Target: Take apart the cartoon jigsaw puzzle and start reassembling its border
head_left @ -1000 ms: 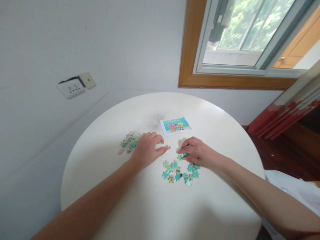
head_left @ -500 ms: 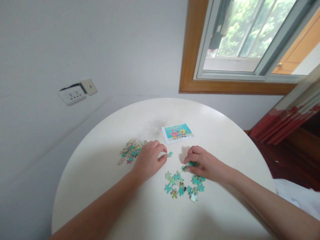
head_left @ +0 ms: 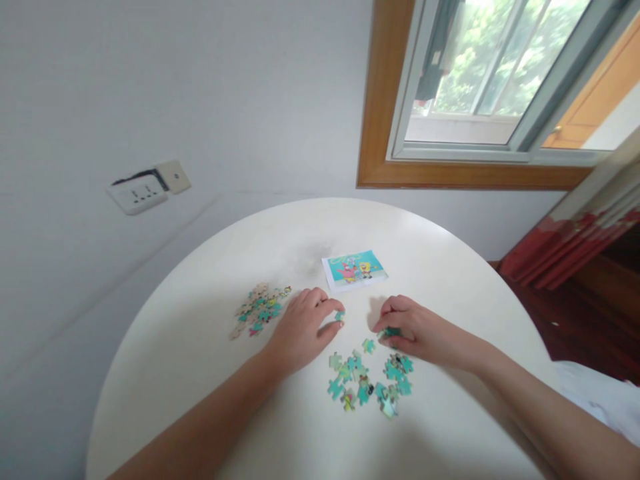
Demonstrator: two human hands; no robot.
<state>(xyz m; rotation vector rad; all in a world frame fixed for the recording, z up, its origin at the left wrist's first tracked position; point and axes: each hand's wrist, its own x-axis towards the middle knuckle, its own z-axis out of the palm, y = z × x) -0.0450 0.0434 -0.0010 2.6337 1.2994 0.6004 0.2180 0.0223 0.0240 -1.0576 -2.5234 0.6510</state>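
Pinching a teal piece [head_left: 340, 316] just below frame centre: left hand [head_left: 304, 328], fingers nearly closed | right hand [head_left: 416, 329], right of centre, fingers curled onto teal-green pieces [head_left: 390, 332] | loose cluster [head_left: 363, 392] lower centre, pile [head_left: 261, 311] left of centre, picture card [head_left: 355, 270] mid-frame, all on counter [head_left: 300, 427]

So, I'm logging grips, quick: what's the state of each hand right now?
Left hand: closed, pinching a jigsaw piece.
Right hand: curled over a partly hidden teal piece; gripping or not, can't tell.
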